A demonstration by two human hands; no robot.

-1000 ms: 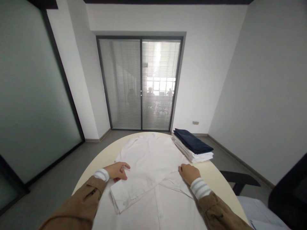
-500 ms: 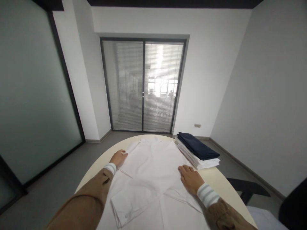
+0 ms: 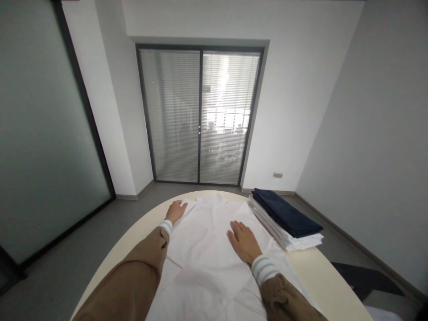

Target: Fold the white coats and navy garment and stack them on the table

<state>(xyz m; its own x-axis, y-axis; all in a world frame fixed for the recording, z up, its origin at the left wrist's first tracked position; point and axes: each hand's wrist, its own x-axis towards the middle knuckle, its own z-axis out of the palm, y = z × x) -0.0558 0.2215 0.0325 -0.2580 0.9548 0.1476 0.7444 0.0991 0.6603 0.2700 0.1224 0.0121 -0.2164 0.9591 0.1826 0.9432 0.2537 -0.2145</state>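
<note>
A white shirt [image 3: 200, 258] is spread over a round cream table [image 3: 110, 263], its collar at the far edge. At the shirt's upper left edge, near the shoulder, rests my left hand [image 3: 175, 211], fingers apart. My right hand [image 3: 244, 240] lies palm down on the upper right part of the shirt with its fingers spread, holding nothing. Both arms wear brown sleeves with striped cuffs.
A folded navy cloth [image 3: 286, 213] tops a stack of folded white cloths [image 3: 297, 243] at the table's right edge. Beyond the table is a glass door [image 3: 199, 116] with blinds. A dark object [image 3: 368, 276] is at the lower right, beside the table.
My left hand has moved farther up along the shirt's left edge. My right hand has shifted left and inward on the shirt. The camera view has moved closer to the table.
</note>
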